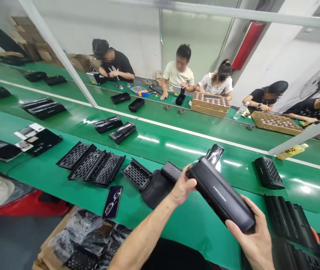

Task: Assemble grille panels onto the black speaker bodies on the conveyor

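A long black plastic housing (222,193) with rounded edges and a line of pale lettering is held tilted above the green bench. My left hand (184,186) grips its far left end, thumb at the near edge and the other fingers partly hidden behind it. Around the near right end my right hand (254,238) is closed, thumb on one side and fingers on the other. Just behind the housing, a shiny black piece (215,153) lies on the green surface. Near my left forearm are a dark cloth-like piece (156,189) and a perforated black panel (137,174).
Several perforated panels (92,164) lie left, beside a phone with glasses on it (112,201). More black shells (288,219) lie right, near a perforated housing (269,173) and a yellow-labelled bottle (292,151). A carton of wrapped parts (83,236) stands below. Co-workers sit opposite.
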The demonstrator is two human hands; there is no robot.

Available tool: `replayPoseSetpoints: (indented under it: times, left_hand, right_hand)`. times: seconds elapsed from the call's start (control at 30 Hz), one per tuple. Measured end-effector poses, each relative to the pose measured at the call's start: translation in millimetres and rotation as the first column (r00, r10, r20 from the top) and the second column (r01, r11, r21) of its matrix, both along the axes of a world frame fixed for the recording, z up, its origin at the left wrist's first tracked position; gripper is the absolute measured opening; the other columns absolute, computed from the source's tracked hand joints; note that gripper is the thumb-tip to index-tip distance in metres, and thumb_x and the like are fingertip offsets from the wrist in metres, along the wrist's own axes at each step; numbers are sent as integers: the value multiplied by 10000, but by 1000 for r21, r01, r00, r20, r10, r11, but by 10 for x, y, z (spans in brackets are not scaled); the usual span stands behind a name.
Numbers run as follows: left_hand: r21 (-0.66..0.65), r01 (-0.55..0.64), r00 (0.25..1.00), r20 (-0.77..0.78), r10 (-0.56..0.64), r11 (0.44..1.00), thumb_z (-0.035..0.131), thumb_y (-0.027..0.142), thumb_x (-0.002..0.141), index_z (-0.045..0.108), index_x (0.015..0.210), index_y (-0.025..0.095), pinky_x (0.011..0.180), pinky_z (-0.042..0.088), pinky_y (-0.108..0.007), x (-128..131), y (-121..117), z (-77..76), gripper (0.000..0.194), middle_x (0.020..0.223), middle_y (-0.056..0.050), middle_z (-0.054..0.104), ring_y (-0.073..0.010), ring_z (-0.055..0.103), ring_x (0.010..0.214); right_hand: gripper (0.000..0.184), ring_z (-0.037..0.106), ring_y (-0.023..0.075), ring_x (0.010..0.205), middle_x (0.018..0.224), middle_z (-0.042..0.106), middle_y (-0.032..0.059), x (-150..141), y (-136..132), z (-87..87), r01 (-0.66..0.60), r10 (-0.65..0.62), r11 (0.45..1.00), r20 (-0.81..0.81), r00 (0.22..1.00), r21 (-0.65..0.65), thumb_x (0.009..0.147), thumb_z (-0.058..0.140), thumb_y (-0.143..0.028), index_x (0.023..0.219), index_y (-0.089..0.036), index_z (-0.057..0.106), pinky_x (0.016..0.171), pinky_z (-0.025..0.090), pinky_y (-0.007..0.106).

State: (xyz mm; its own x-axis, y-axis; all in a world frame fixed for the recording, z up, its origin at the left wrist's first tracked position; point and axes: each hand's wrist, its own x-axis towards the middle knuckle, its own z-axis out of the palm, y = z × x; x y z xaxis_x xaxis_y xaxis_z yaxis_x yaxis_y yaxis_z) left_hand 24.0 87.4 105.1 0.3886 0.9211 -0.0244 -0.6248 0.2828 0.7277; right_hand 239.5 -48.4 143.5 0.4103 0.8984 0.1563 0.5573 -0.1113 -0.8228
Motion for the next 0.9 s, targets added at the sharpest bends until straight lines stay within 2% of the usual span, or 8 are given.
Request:
replayPoseSetpoints:
  times: [0.07, 0.1, 0.17, 0.23, 0.43, 0.57, 0.7, 0.9]
  left_hand:
    - [199, 7, 987, -156, 24, 980, 1033, 382, 554, 412, 1600, 331, 1196, 388, -562, -262, 218, 193, 1218, 1630, -140, 451, -377, 526, 1418]
    - [276, 120, 970, -239, -53, 954, 1037, 335, 550, 402, 1619, 322, 1236, 329, -564, -378, 311, 303, 1243, 1665, -143, 408, -387, 472, 1474]
    - [343, 347, 910, -348, -225, 873, 1011, 321, 599, 404, 1632, 317, 1232, 337, -576, -538, 437, 500, 1197, 1649, -139, 433, -398, 461, 1484]
    - [354, 441, 868, -401, -292, 825, 984, 344, 637, 422, 1626, 303, 1203, 377, -584, -584, 472, 611, 1138, 1578, -143, 510, -406, 513, 1428]
    - [411, 301, 903, -412, -119, 861, 996, 431, 575, 514, 1560, 257, 1202, 361, -587, -437, 345, 515, 1110, 1524, -151, 538, -447, 494, 1403]
    - [447, 307, 903, -416, -109, 840, 971, 448, 623, 466, 1601, 276, 1211, 342, -593, -409, 353, 507, 1114, 1584, -151, 461, -452, 436, 1445]
    - [422, 322, 901, -411, -138, 848, 914, 502, 698, 472, 1594, 276, 1189, 371, -561, -391, 380, 536, 1024, 1536, -137, 502, -420, 471, 1409]
    - [340, 217, 922, -378, -78, 915, 933, 536, 639, 481, 1550, 254, 1062, 475, -488, -293, 293, 470, 1055, 1301, -107, 634, -331, 616, 1137]
  right_hand:
    - [849, 549, 445, 1368, 1526, 566, 110, 123, -46, 39, -33, 31, 999, -67, 997, -33, 755, 847, -593, 1490, -291, 545, 1092, 488, 537]
    - [854, 548, 444, 1372, 1537, 562, 109, 165, -70, 59, -58, 54, 998, -90, 994, -35, 753, 854, -583, 1492, -292, 543, 1085, 493, 525]
    - [851, 550, 436, 1375, 1553, 553, 108, 208, -103, 93, -112, 107, 993, -115, 988, -45, 763, 856, -563, 1502, -291, 532, 1087, 498, 509]
    - [825, 547, 432, 1378, 1552, 552, 107, 215, -103, 125, -146, 139, 988, -112, 984, -54, 785, 847, -550, 1502, -292, 530, 1117, 481, 519]
    - [723, 530, 430, 1407, 1513, 594, 90, 317, 11, 202, -194, 190, 980, -93, 977, -33, 800, 837, -541, 1434, -299, 588, 1197, 411, 553]
    - [754, 548, 427, 1391, 1499, 608, 94, 438, 69, 235, -205, 198, 977, -114, 973, -53, 785, 840, -562, 1441, -290, 586, 1156, 452, 506]
    - [799, 523, 423, 1415, 1544, 562, 97, 494, 99, 281, -233, 226, 971, -119, 967, -56, 795, 838, -556, 1487, -304, 528, 1137, 461, 488]
    - [853, 482, 424, 1459, 1620, 486, 99, 566, 171, 362, -293, 284, 954, -123, 951, -60, 795, 833, -566, 1521, -323, 457, 1120, 493, 499]
